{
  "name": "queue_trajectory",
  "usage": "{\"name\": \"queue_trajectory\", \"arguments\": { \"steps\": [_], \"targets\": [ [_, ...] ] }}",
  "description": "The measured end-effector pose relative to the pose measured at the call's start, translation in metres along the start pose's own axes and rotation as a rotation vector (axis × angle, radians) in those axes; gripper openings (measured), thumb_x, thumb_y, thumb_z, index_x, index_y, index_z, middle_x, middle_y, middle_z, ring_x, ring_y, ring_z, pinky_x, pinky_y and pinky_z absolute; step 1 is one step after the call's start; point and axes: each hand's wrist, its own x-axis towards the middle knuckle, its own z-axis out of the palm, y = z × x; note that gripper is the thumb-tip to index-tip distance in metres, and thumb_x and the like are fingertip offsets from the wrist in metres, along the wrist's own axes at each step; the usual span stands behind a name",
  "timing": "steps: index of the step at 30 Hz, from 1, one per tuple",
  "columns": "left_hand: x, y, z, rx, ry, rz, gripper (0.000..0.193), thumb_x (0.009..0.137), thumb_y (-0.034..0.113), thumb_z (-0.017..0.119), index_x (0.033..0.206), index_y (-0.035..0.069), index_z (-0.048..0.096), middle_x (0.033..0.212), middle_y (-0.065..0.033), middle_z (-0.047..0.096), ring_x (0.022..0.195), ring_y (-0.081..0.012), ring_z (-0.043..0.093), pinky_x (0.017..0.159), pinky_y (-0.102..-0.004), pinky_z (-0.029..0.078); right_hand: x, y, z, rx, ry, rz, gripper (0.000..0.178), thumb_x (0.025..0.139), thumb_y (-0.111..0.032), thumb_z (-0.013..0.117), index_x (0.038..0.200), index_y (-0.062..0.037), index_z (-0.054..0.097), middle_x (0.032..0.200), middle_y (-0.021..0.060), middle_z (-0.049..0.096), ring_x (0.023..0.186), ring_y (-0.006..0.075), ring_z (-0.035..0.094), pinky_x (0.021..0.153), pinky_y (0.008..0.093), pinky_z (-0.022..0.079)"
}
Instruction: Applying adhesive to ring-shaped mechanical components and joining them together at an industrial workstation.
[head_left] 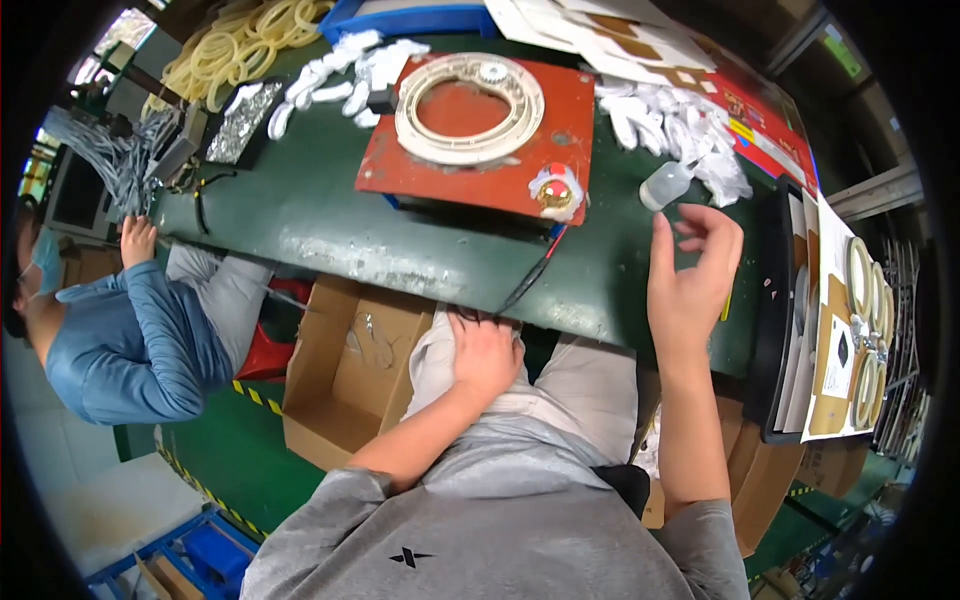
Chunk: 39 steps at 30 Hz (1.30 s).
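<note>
My right hand (pixel 697 270) is raised over the right part of the green table, thumb and bent fingers apart, with nothing visible between them. Just beyond its fingertips a small translucent bottle (pixel 665 186) with a spout lies tilted. My left hand (pixel 487 357) lies flat on my thigh at the table's front edge; its fingertips are partly hidden there. In front of me stands a red box-like fixture (pixel 385 170) bearing a cream-coloured ring frame (pixel 419 135) with a small white gear (pixel 493 73). At its near right corner sits a red and gold dome-shaped button (pixel 555 191).
White parts lie in piles (pixel 660 120) behind the bottle and left of the fixture. A dark cable (pixel 527 283) hangs over the table edge. An open cardboard box (pixel 350 375) stands left of my legs. Further left sits a co-worker in a blue top (pixel 140 330). A black tray (pixel 775 310) is at right.
</note>
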Motion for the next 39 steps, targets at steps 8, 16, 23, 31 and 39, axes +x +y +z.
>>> {"name": "queue_trajectory", "arguments": {
  "steps": [8,16,23,31,39],
  "targets": [
    [0.004,0.005,0.002,0.005,-0.121,-0.035,0.056,0.084,0.031,0.064,0.132,0.002,0.058,0.129,-0.0286,0.053,0.129,-0.0522,0.04,0.113,-0.0711,0.021,0.055,-0.041,0.022,0.474,-0.288,-0.11,0.026,0.09,-0.002,0.069,0.116,0.0014,0.064,0.107,0.0083,0.064,0.09,0.0124,0.065,0.083,0.026,0.052],
    [-0.001,0.004,0.002,0.007,-0.001,-0.017,0.06,0.082,0.03,0.065,0.133,0.001,0.056,0.132,-0.028,0.051,0.129,-0.0516,0.039,0.112,-0.071,0.021,0.069,-0.024,0.049,0.626,-0.466,0.137,0.018,0.094,-0.004,0.067,0.111,0.0031,0.065,0.099,0.0041,0.066,0.087,0.0073,0.061,0.082,0.0233,0.051],
    [0.005,0.005,0.0,-0.118,0.013,-0.01,0.042,0.079,0.025,0.066,0.114,0.002,0.067,0.119,-0.0246,0.058,0.12,-0.0465,0.045,0.106,-0.0682,0.028,0.06,-0.016,0.059,0.813,-0.364,0.22,0.016,0.096,-0.008,0.067,0.107,0.0039,0.066,0.099,0.0033,0.067,0.087,0.0061,0.061,0.081,0.022,0.051],
    [0.009,0.029,0.007,-0.093,-0.018,0.06,0.026,0.082,0.022,0.064,0.102,0.006,0.069,0.108,-0.0158,0.066,0.103,-0.0345,0.061,0.091,-0.0489,0.042,0.054,-0.019,0.059,0.977,-0.399,0.3,0.018,0.095,-0.01,0.069,0.106,0.0022,0.063,0.096,0.0039,0.066,0.085,0.0075,0.061,0.078,0.0228,0.051],
    [0.011,0.019,-0.004,-0.017,0.062,0.042,0.026,0.083,0.024,0.064,0.104,0.007,0.069,0.104,-0.0137,0.066,0.101,-0.0331,0.06,0.09,-0.047,0.041,0.059,-0.017,0.057,0.843,-0.433,0.277,0.019,0.095,-0.013,0.069,0.106,0.0023,0.064,0.092,0.0025,0.065,0.082,0.0069,0.061,0.075,0.0223,0.051]
  ]
}}
